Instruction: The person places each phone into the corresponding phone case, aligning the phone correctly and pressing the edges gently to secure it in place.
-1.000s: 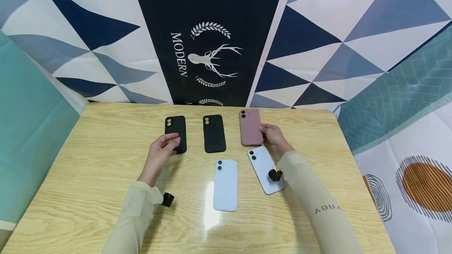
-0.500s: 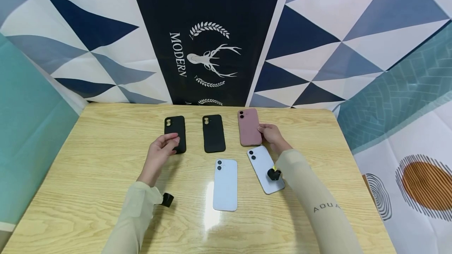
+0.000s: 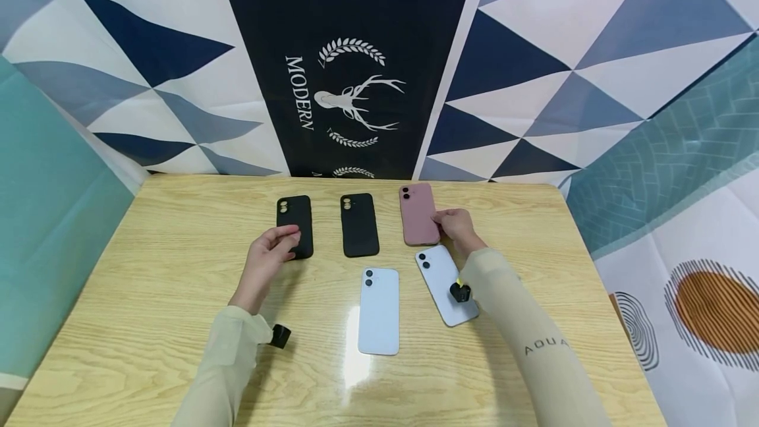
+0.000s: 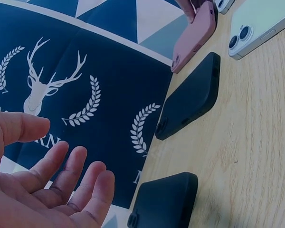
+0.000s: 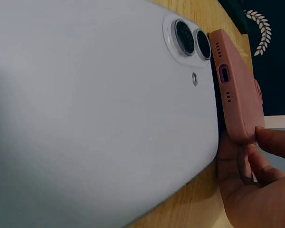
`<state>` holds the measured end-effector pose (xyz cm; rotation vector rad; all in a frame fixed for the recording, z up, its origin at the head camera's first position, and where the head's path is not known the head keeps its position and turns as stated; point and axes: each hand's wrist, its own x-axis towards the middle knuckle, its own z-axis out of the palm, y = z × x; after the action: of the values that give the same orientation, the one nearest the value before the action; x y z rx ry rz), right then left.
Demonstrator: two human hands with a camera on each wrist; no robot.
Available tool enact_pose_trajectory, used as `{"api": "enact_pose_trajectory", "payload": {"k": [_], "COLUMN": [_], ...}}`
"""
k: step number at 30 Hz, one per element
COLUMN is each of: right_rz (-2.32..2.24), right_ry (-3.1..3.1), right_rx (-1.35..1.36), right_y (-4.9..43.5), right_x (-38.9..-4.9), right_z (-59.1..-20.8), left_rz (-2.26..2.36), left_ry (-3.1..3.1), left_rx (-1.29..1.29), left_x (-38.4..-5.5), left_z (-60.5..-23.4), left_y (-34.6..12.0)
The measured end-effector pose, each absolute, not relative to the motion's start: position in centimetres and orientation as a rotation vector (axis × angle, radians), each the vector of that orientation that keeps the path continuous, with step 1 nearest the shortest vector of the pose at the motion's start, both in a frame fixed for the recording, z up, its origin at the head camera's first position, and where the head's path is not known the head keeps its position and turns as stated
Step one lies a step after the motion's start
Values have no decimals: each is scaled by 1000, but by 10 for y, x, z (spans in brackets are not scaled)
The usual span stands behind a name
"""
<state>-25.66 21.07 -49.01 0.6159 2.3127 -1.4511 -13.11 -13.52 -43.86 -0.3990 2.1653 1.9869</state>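
Observation:
My right hand [image 3: 455, 226] pinches the right edge of a phone in a pink case [image 3: 418, 214], which lies at the back of the table; in the right wrist view the thumb is on its back and fingers are beneath the edge. Above the left black phone case [image 3: 301, 209] hovers my left hand [image 3: 269, 257], fingers loosely bent, holding nothing; the left wrist view shows it apart from the case. Another black phone case [image 3: 360, 226] lies between the two. Wood colour shows through both black cases' camera openings.
A white phone [image 3: 378, 312] lies back up at the table's middle. Nearer the right forearm, a second white phone [image 3: 439, 279] lies slanted just below the pink case, partly hidden by the wrist camera [image 3: 460, 292]. Patterned cloth [image 3: 356, 143] hangs behind the wooden table [image 3: 148, 295].
The pink-cased phone and my right hand shifted slightly left during the first half second. My left hand, the black cases and the white phones show no clear movement.

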Motion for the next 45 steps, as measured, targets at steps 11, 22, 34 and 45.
{"api": "enact_pose_trajectory", "payload": {"k": [11,22,34,45], "right_rz": [-1278,-1167,-1086,-1053], "right_ry": [2483,2506,2559,2572], "right_rx": [589,552,560,582], "right_y": [210,205,200,196], "right_x": [-255,-256,-252,-251], "right_z": [-481,-476,-471,-471], "left_rz": [1924,1785,1596,1472], "left_ry": [2242,2372,2513,2595], "left_rx": [-403,-394,-433,-538], "left_x": [-135,-141,-155,-169], "left_z": [-442,-444,-452,-462], "left_y": [-139,-147,-158,-159]}}
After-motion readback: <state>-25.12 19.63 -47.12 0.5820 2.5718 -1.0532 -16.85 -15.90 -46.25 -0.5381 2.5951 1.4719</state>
